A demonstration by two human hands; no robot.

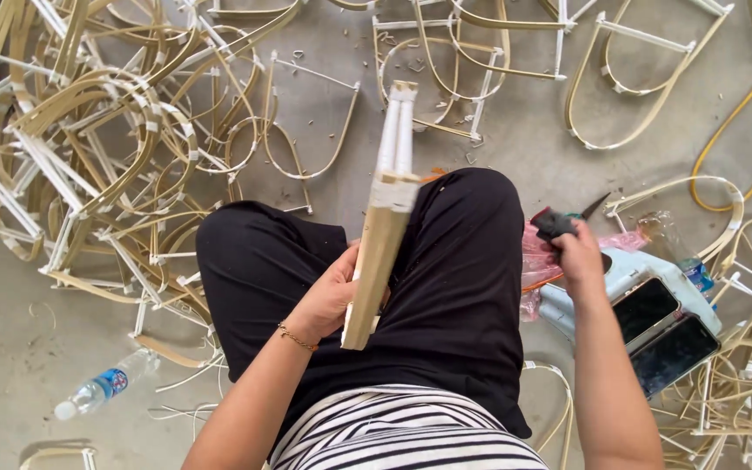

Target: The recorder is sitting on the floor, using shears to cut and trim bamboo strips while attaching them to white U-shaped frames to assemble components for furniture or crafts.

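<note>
Floor (515, 139) of grey concrete lies littered with bent cane frames (106, 139). Black trousers (446, 287) fill the middle. Over the lap, left hand (328, 300) has fingers clamped on a bundle (380, 235) of strips, upright. Right hand (580, 257) grips a black tool (554, 224) beside two phones (663, 326). Bottle (102, 387) lies lower left.

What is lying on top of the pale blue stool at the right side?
Two dark phones lie side by side on the pale blue stool. The right hand and arm cover the stool's left part, so that part cannot be seen.
</note>
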